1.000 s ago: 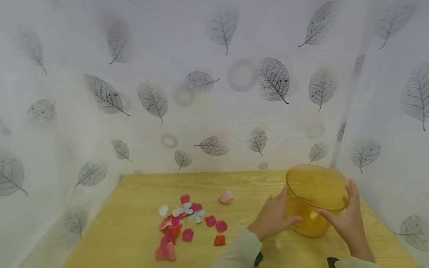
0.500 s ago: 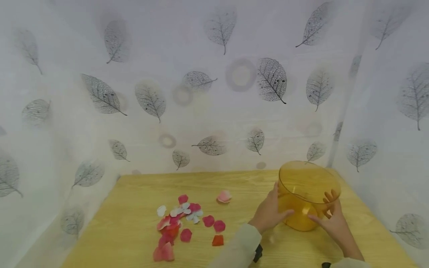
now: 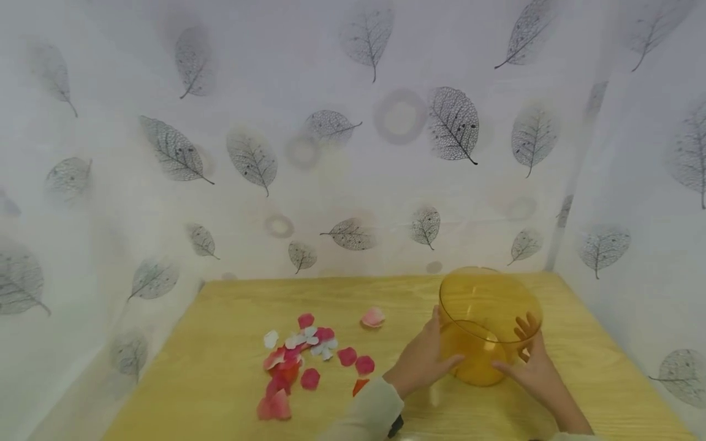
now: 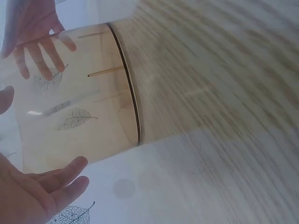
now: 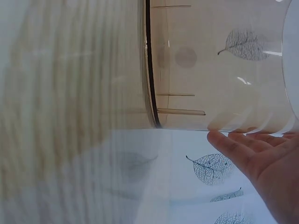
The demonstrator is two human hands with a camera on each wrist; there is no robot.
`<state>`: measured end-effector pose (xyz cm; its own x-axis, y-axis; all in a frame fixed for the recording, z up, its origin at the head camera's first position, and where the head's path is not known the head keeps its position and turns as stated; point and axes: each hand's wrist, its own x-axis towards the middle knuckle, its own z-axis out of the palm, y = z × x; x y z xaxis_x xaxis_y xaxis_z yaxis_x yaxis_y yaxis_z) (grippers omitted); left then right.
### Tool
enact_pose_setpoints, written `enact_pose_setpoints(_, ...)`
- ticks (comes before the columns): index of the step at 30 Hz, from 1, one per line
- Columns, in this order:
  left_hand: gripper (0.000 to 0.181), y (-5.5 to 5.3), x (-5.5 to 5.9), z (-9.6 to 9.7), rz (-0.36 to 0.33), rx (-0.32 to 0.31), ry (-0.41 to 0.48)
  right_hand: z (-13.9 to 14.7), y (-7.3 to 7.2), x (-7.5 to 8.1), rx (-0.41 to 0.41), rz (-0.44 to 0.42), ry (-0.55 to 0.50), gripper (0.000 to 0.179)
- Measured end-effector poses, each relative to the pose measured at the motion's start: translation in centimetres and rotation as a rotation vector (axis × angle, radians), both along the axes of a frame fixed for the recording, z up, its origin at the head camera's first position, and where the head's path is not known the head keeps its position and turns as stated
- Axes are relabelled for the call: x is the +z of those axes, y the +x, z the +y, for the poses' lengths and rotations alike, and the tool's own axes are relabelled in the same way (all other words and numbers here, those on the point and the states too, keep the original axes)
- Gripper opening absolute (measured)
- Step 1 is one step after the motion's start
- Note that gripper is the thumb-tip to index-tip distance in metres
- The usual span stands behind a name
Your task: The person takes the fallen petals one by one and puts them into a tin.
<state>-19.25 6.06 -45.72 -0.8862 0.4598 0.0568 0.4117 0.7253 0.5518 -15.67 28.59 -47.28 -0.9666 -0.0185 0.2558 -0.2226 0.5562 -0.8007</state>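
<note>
A round, see-through amber container (image 3: 480, 367) is held upright between both hands at the right of the table. My left hand (image 3: 421, 361) grips its left wall, thumb in front and fingers behind. On the other side, my right hand (image 3: 535, 373) holds the right wall, its fingers seen through the amber plastic. In the left wrist view, the container's wall (image 4: 74, 144) has short ribs near its dark bottom edge. The right wrist view has the right fingertips (image 5: 217, 137) against the wall. Whether the base touches the table cannot be told.
Scattered petals (image 3: 287, 367) in pink, red and white lie left of the hands on the yellow wood-grain table (image 3: 193, 367). One pale pink petal (image 3: 373, 317) lies apart behind them. An orange-red petal (image 3: 360, 386) is partly behind the left sleeve. Leaf-patterned curtains (image 3: 386, 184) enclose the table.
Both hands have moved the container leftward across the table. The right hand's fingers now sit lower behind the wall. The left sleeve now covers part of the orange-red petal.
</note>
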Motion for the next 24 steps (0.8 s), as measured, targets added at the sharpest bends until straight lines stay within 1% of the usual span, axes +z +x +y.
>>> enact_pose_setpoints(2, 0.096, 0.1, 0.3, -0.6, -0.026, -0.017, 0.002, -0.3, 0.1, 0.2, 0.005, 0.006, 0.014, 0.117)
enact_pose_setpoints(5, 0.098, -0.1, 0.6, -1.5, -0.031, -0.066, -0.037, -0.5, 0.4, 0.4, 0.012, 0.004, 0.027, 0.118)
enact_pose_setpoints(7, 0.097, -0.4, 0.6, -2.3, 0.008, -0.118, -0.09, -0.5, 0.7, 0.6, 0.006, -0.022, 0.025, 0.116)
enact_pose_setpoints(9, 0.093, -0.5, 0.8, -3.4, 0.064, -0.178, -0.17, -0.4, 1.1, 0.9, -0.008, -0.039, 0.038, 0.115)
enact_pose_setpoints(11, 0.087, -0.3, 1.4, -4.8, 0.127, -0.239, -0.266, -0.3, 1.6, 1.5, -0.034, -0.051, 0.05, 0.114)
enact_pose_setpoints(12, 0.084, -0.1, 1.6, -5.6, 0.163, -0.265, -0.305, -0.3, 1.8, 1.9, -0.047, -0.038, 0.049, 0.113)
enact_pose_setpoints(13, 0.08, 0.1, 2.0, -6.5, 0.175, -0.281, -0.338, -0.4, 2.0, 2.3, -0.061, -0.01, 0.046, 0.113)
enact_pose_setpoints(14, 0.077, 0.4, 2.4, -7.4, 0.194, -0.3, -0.372, -0.5, 2.1, 2.8, -0.079, 0.026, 0.047, 0.113)
enact_pose_setpoints(16, 0.072, 0.7, 3.0, -9.1, 0.239, -0.318, -0.423, -0.9, 2.4, 3.9, -0.117, 0.101, 0.047, 0.113)
enact_pose_setpoints(18, 0.066, 0.8, 3.2, -10.9, 0.244, -0.304, -0.432, -1.6, 2.6, 4.7, -0.146, 0.216, 0.077, 0.112)
enact_pose_setpoints(20, 0.061, 0.8, 3.2, -12.6, 0.228, -0.275, -0.424, -2.5, 2.4, 5.3, -0.161, 0.359, 0.169, 0.102)
enact_pose_setpoints(21, 0.059, 0.7, 3.1, -13.4, 0.212, -0.253, -0.412, -3.0, 2.2, 5.4, -0.159, 0.445, 0.218, 0.098)
enact_pose_setpoints(24, 0.056, 0.5, 2.7, -15.7, 0.141, -0.182, -0.383, -4.6, 1.3, 5.5, -0.137, 0.702, 0.366, 0.094)
